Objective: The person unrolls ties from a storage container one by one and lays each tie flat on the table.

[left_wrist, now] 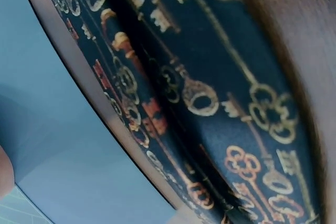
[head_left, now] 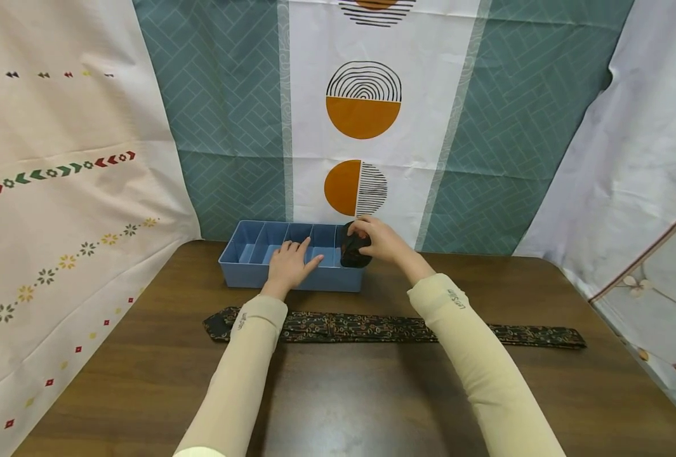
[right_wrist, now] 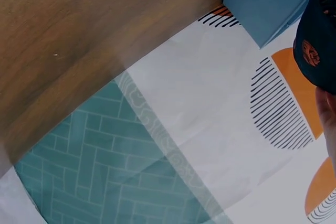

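Right hand (head_left: 380, 241) is curling its fingers (head_left: 362, 223) around a dark rolled tie (head_left: 353, 249), holding it at the right end compartment of the blue divided tray (head_left: 240, 254), centre of the frame. Left hand (head_left: 289, 263) is resting with fingers spread and relaxed on the tray's front rim, grasping nothing. That roll is looking soft and light, likely to spring loose, so gripping across its coiled sides seems wise. Lower down, a key-patterned tie (head_left: 372, 327) is lying flat on the tabletop (head_left: 338, 400), long axis running left to right.
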`<state>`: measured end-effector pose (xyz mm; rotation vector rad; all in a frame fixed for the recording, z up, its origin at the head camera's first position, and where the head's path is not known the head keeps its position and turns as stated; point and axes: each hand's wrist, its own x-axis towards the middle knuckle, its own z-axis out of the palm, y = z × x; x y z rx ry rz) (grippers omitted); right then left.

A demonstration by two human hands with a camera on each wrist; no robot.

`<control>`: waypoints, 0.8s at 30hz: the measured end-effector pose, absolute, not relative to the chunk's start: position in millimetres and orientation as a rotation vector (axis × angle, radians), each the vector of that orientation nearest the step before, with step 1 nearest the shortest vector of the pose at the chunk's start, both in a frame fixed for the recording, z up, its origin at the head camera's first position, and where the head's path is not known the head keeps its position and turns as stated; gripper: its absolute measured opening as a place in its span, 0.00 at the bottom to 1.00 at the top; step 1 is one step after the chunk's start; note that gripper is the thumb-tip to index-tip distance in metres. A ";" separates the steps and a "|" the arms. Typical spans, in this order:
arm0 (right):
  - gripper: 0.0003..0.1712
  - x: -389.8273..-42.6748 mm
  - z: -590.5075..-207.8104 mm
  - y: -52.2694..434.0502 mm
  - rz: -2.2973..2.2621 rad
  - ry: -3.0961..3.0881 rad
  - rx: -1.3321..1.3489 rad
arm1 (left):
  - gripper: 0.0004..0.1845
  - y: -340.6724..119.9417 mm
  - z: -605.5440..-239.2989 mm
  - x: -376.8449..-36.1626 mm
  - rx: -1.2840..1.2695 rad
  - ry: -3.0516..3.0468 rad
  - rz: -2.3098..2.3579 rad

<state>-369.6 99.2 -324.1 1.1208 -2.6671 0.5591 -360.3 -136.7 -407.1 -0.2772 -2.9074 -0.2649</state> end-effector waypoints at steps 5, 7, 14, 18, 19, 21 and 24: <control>0.19 -365.9 -324.3 105.4 0.573 -2.665 1.072 | 0.39 -136.1 -406.6 -360.8 -0.277 -2.932 -0.267; 0.19 -364.3 -323.3 107.1 0.591 -2.661 1.057 | 0.39 -136.0 -405.8 -360.8 -0.278 -2.943 -0.258; 0.19 -354.3 -315.6 112.0 0.595 -2.629 1.068 | 0.38 -133.7 -401.1 -358.6 -0.281 -2.976 -0.256; 0.19 -349.3 -312.7 112.5 0.562 -2.607 1.110 | 0.37 -133.3 -398.0 -356.8 -0.274 -2.973 -0.220; 0.19 -348.0 -312.1 112.6 0.561 -2.601 1.121 | 0.37 -133.2 -397.4 -356.6 -0.270 -2.973 -0.210; 0.19 -345.5 -311.6 113.2 0.547 -2.592 1.140 | 0.36 -132.5 -395.4 -355.8 -0.262 -2.971 -0.188; 0.20 -341.9 -311.4 115.3 0.532 -2.597 1.152 | 0.35 -131.1 -392.1 -354.2 -0.264 -2.967 -0.172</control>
